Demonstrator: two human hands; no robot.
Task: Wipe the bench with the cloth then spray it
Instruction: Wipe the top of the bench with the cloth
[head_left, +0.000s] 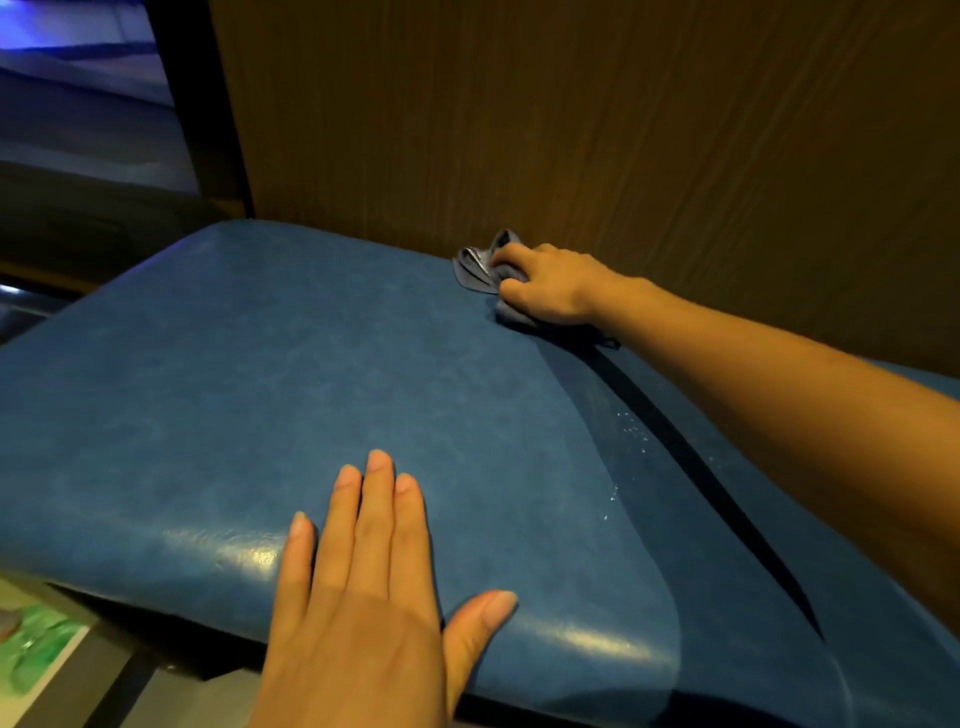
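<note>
A blue padded bench (291, 374) fills most of the view. My right hand (550, 283) reaches across to its far edge by the wall and is closed on a crumpled grey-blue cloth (480, 265), pressing it onto the seat. My left hand (363, 582) lies flat on the bench's near edge, fingers spread, holding nothing. A dark seam (691, 457) between two cushions runs under my right forearm, with small white specks (631, 431) beside it. No spray bottle is in view.
A brown wood-grain wall (571, 119) rises directly behind the bench. A dark frame (202, 109) and a dim area lie at the far left. Something green and white (36, 644) sits on the floor at the lower left.
</note>
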